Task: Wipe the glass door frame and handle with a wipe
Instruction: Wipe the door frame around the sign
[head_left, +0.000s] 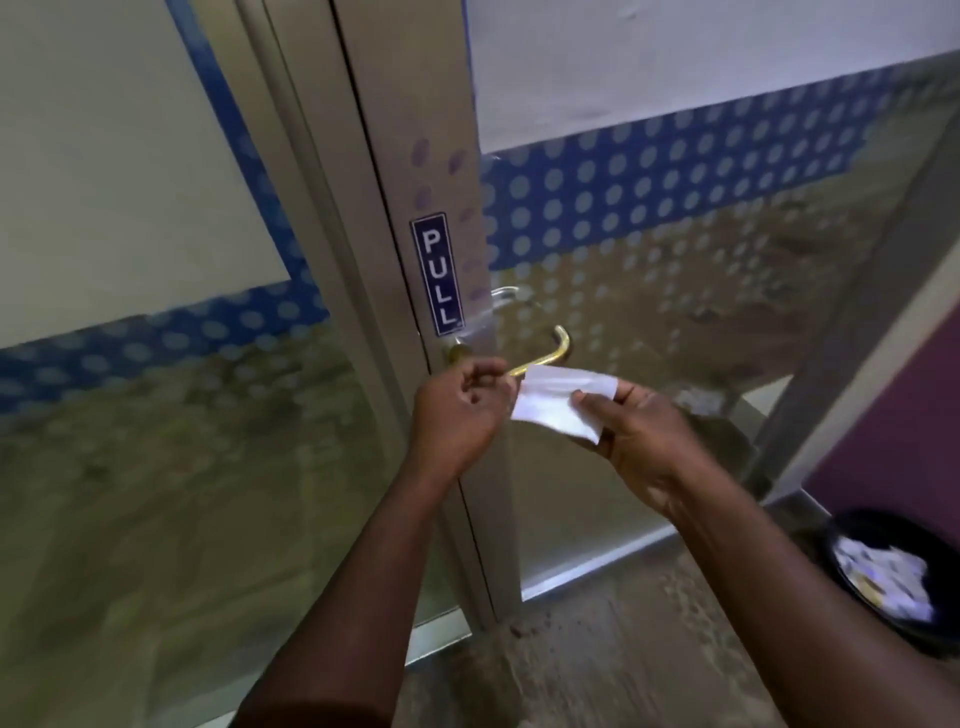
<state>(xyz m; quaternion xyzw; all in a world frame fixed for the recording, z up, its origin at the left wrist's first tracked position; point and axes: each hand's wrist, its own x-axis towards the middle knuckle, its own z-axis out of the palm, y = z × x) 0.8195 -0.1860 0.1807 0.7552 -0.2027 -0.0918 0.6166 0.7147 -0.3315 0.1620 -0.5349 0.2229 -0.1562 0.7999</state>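
A white wipe (558, 402) is stretched between both hands just below the brass door handle (556, 353). My left hand (460, 413) pinches its left edge with curled fingers. My right hand (636, 431) grips its right side, thumb on top. The handle curves out from the grey metal door frame (415, 130), which carries a blue PULL sticker (437, 274) and several purplish smudges. The wipe hangs in front of the handle's lower end; I cannot tell whether it touches it.
Glass panels with a blue dotted band (675, 182) stand on both sides of the frame. A black bin (852, 597) holding crumpled white paper sits on the speckled floor at the lower right. A purple wall (893, 415) is at the right.
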